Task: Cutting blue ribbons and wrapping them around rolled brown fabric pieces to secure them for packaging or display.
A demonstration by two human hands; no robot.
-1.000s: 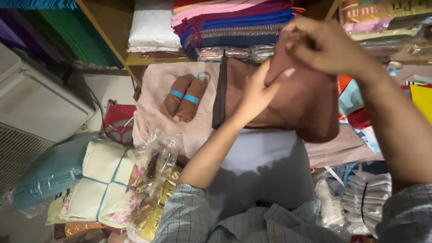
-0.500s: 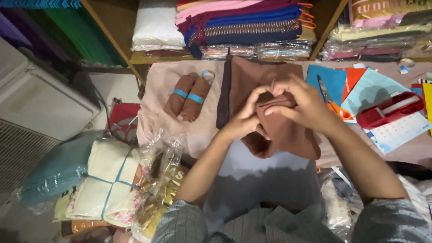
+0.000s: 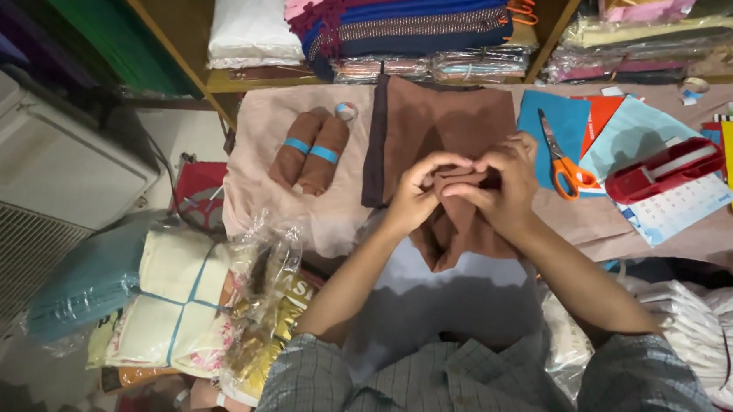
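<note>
Brown woven cloth point(image 3: 454, 128) lies spread on the pink-covered bench point(image 3: 280, 119); since a second ago it has been bunched smaller, so folding advances; left hand point(image 3: 415, 197) and right hand point(image 3: 502, 188) pinch its gathered middle, fingers point(image 3: 455, 158) closed tight.

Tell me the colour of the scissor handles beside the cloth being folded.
Orange. The scissors lie on a blue sheet, clearest in the head view.

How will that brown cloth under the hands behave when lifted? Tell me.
Probably floppy: the brown cloth bunches into soft folds between the left hand and right hand. Likely light, since fingertips alone gather it. Its free end already drapes over the table edge, so it would sag.
</note>
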